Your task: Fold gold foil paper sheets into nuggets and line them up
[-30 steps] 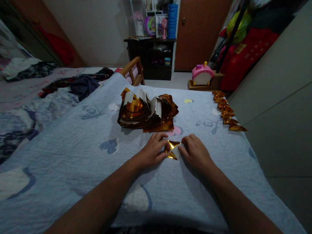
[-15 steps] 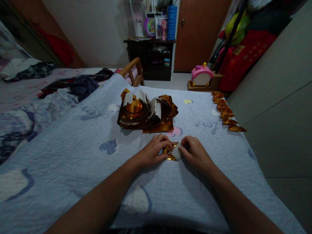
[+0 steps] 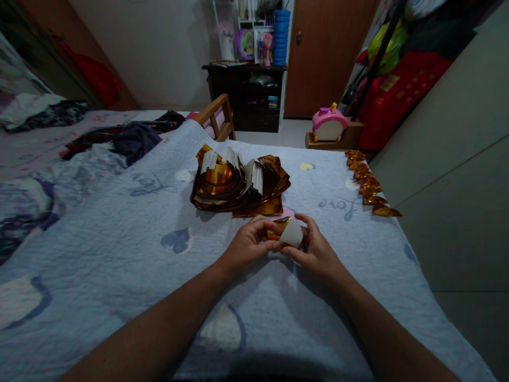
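Between my hands is a partly folded sheet of gold foil paper (image 3: 292,233), its white side showing toward the right. My left hand (image 3: 254,237) pinches its left end between thumb and fingers. On the other end, my right hand (image 3: 314,246) has its thumb along the near edge and its fingers around the far side. Just beyond lies a thick stack of gold foil paper (image 3: 222,185), bent into curls with white undersides showing. A row of folded gold foil pieces (image 3: 368,185) runs along the right edge of the bed.
The pale blue quilt (image 3: 139,276) with hearts covers the surface under my hands. Bunched clothes (image 3: 137,139) lie at the left. A wooden rail (image 3: 222,116), a dark cabinet (image 3: 254,101) and a pink toy (image 3: 329,123) stand beyond the far edge; a pale panel rises at right.
The foil paper has been lifted slightly and tilted, showing more of its white side. My right hand has spread from a pinch at the right edge to hold it from both sides.
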